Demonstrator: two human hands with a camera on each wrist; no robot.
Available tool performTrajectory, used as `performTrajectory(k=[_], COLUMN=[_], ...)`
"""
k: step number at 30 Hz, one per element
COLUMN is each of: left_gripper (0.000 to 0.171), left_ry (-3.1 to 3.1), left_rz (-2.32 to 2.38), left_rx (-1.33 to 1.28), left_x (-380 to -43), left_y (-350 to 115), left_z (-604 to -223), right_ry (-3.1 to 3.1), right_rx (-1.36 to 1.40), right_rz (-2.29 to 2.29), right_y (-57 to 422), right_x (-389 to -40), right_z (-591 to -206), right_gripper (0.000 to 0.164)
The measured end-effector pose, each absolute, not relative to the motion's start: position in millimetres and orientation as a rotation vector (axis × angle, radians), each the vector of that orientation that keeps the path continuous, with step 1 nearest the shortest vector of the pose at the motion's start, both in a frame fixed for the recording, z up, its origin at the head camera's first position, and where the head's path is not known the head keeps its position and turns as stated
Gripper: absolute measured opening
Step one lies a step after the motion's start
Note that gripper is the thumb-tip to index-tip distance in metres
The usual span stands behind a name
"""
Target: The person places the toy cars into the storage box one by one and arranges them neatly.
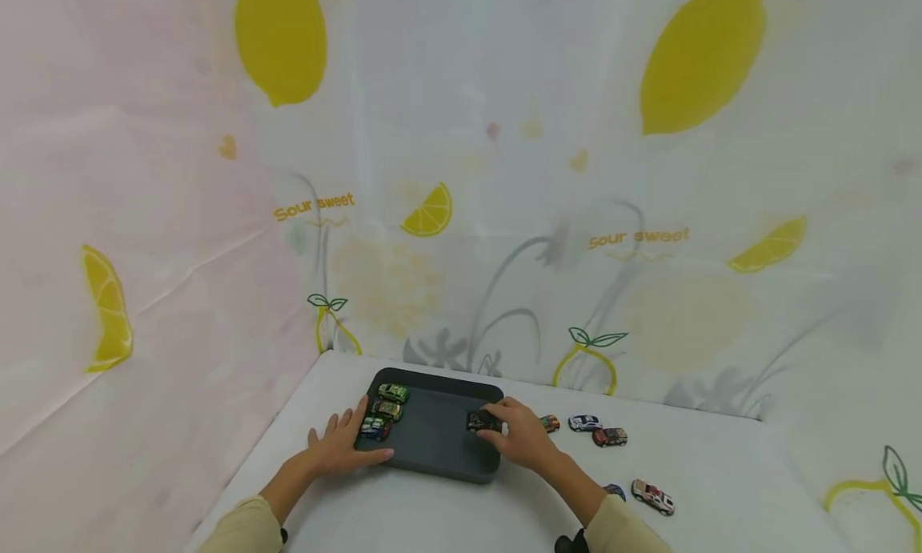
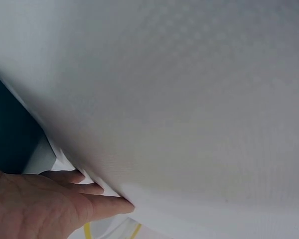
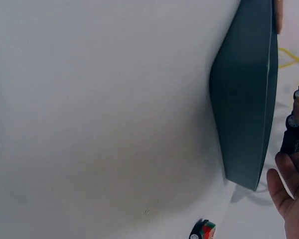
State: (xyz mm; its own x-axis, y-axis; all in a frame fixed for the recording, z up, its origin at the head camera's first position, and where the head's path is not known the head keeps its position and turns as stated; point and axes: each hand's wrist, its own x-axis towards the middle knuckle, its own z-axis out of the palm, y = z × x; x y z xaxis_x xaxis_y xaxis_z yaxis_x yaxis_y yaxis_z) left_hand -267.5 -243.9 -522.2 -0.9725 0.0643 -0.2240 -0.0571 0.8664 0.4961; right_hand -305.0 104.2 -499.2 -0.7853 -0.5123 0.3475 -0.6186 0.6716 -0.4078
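Note:
A dark grey tray (image 1: 432, 429) lies on the white table. My right hand (image 1: 524, 434) pinches a black toy car (image 1: 479, 422) between thumb and fingers over the tray's right side. The right wrist view shows that black toy car (image 3: 294, 137) held above the level of the tray's rim. Along the tray's left side sit a green toy car (image 1: 393, 392), a multicoloured toy car (image 1: 387, 410) and a blue-and-green toy car (image 1: 375, 429). With fingers spread, my left hand (image 1: 337, 449) rests against the tray's left edge; its palm and fingertips show in the left wrist view.
Right of the tray are an orange-and-green toy car (image 1: 551, 423), partly behind my hand, a white one (image 1: 584, 422) and a dark red one (image 1: 611, 437). Nearer lie a white-and-red car (image 1: 653, 497) and a blue car (image 1: 615, 490), partly covered by my arm. A lemon-print curtain (image 1: 504, 177) hangs behind.

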Motion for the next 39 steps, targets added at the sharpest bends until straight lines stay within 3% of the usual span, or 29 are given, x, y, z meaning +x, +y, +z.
performTrajectory(k=[13, 27, 39], left_gripper=[0.125, 0.123, 0.124], left_ry=[2.818, 2.829, 2.838], left_rz=[0.734, 0.741, 0.753], left_rx=[0.004, 0.017, 0.009], left_x=[-264, -267, -265], left_y=[-244, -239, -239], left_z=[-521, -519, -517], right_ry=[-2.632, -2.76, -2.833], right_rx=[1.013, 0.833, 0.696], right_rz=[0.779, 0.881, 1.079], right_y=[69, 30, 1], right_x=[-305, -308, -307], right_z=[-511, -524, -529], right_gripper=[0.034, 0.042, 0.035])
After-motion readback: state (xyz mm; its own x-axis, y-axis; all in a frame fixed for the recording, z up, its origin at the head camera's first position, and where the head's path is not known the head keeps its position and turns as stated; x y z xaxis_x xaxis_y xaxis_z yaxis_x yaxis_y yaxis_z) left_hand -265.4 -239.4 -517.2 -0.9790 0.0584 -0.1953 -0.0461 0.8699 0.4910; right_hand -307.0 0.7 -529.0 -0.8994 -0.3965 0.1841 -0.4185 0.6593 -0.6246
